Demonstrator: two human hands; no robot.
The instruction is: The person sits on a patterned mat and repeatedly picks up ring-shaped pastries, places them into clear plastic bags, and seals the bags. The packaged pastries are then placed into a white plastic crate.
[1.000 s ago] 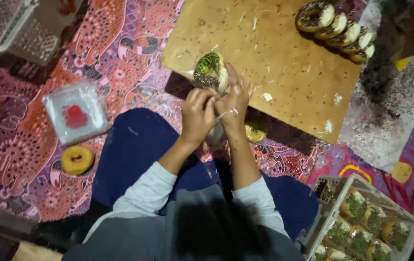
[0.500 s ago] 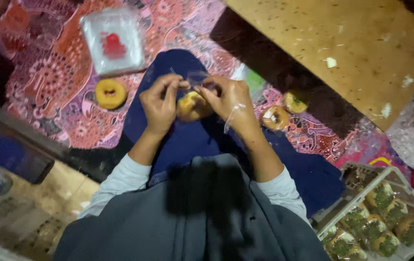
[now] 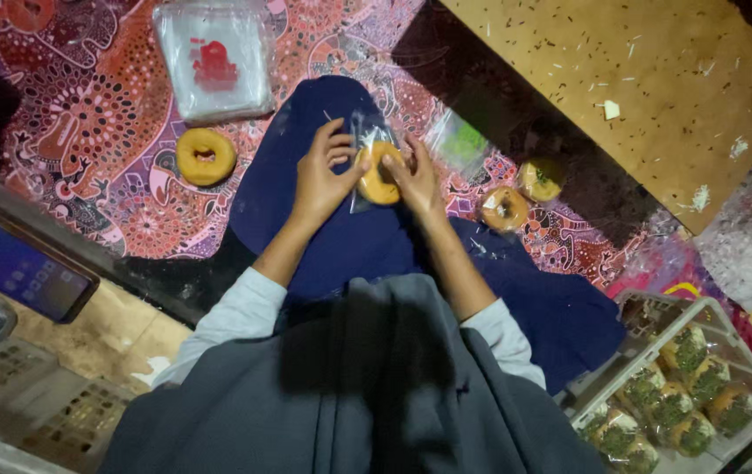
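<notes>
Over my lap, covered by dark blue cloth, both hands hold a yellow ring-shaped doughnut (image 3: pixel 379 175) inside a small clear plastic bag (image 3: pixel 367 136). My left hand (image 3: pixel 323 171) grips its left side with the fingers curled around the bag. My right hand (image 3: pixel 415 175) pinches the right side. The top of the bag sticks up between the two hands.
A bare doughnut (image 3: pixel 206 155) lies on the red patterned mat (image 3: pixel 86 114) to the left, below a stack of clear bags with a red print (image 3: pixel 215 60). Two bagged doughnuts (image 3: pixel 505 209) (image 3: pixel 540 180) lie to the right by a low wooden board (image 3: pixel 639 79). A white crate (image 3: pixel 749 443) holds several wrapped doughnuts. A phone (image 3: pixel 21 274) lies left.
The view has swung from the wooden board down to my lap. My hands left the green-topped doughnut on the board and now hold a plain yellow doughnut in a bag.
</notes>
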